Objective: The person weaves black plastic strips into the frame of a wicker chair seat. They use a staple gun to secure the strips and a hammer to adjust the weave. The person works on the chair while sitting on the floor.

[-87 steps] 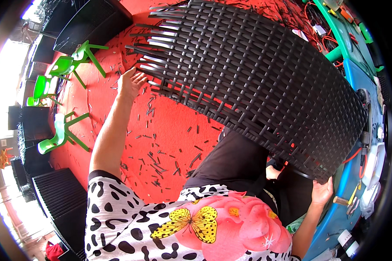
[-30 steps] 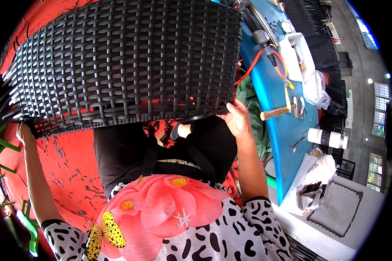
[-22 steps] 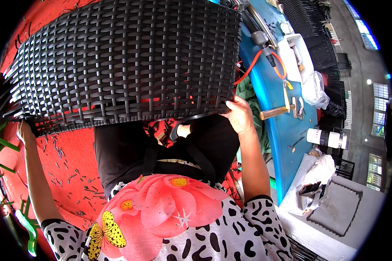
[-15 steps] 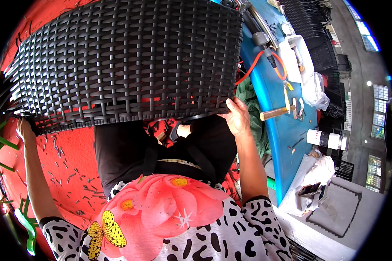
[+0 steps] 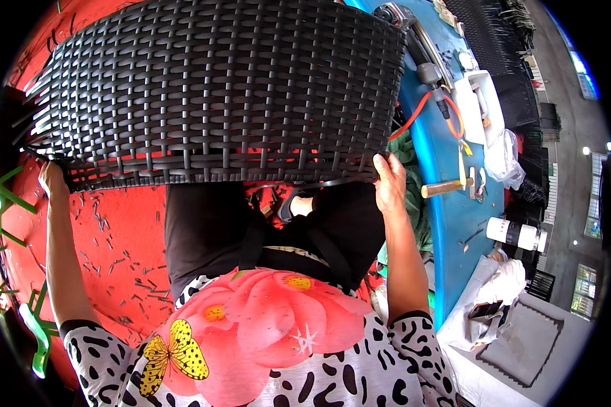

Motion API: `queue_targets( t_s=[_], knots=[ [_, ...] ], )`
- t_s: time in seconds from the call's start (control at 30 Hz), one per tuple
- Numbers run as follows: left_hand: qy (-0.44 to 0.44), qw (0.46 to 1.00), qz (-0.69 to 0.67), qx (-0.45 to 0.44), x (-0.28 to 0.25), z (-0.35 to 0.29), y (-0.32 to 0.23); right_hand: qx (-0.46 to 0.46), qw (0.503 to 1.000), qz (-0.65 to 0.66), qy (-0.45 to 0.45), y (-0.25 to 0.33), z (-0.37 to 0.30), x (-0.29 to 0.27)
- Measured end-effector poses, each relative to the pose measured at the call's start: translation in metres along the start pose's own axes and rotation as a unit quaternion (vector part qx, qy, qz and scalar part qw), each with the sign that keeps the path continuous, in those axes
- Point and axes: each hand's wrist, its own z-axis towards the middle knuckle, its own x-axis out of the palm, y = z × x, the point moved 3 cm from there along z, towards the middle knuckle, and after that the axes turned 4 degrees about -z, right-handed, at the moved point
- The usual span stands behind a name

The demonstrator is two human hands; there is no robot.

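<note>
A large black woven wicker panel (image 5: 217, 88) fills the upper half of the view, held up in front of me. My left hand (image 5: 51, 180) grips its lower left corner, where loose strand ends stick out. My right hand (image 5: 389, 182) grips its lower right edge beside the blue table. Below the panel I see my black trousers and my flowered, spotted top.
A blue table (image 5: 455, 203) runs along the right with a hammer (image 5: 445, 188), a red hose (image 5: 448, 112), a white tub (image 5: 478, 108) and a white flask (image 5: 519, 234). Cut black strand bits litter the red floor (image 5: 115, 244). Green plastic chair parts (image 5: 0, 224) lie at the left.
Since 2.9 s ago the panel has been turned and raised in front of me, and the view has swung toward the blue table. Over the last second both hands keep their grip, barely moving.
</note>
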Motion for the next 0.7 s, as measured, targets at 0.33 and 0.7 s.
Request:
queue_targets(
  t_s=[0.33, 0.7],
  knots=[
    [-0.032, 0.999, 0.030, 0.015, -0.011, 0.006, 0.004, -0.450, 0.698, -0.557, 0.022, 0.094, -0.021, 0.084],
    [-0.069, 0.993, 0.093, 0.018, -0.009, -0.001, 0.000, -0.495, 0.654, -0.558, 0.129, 0.095, -0.012, 0.115]
  ],
)
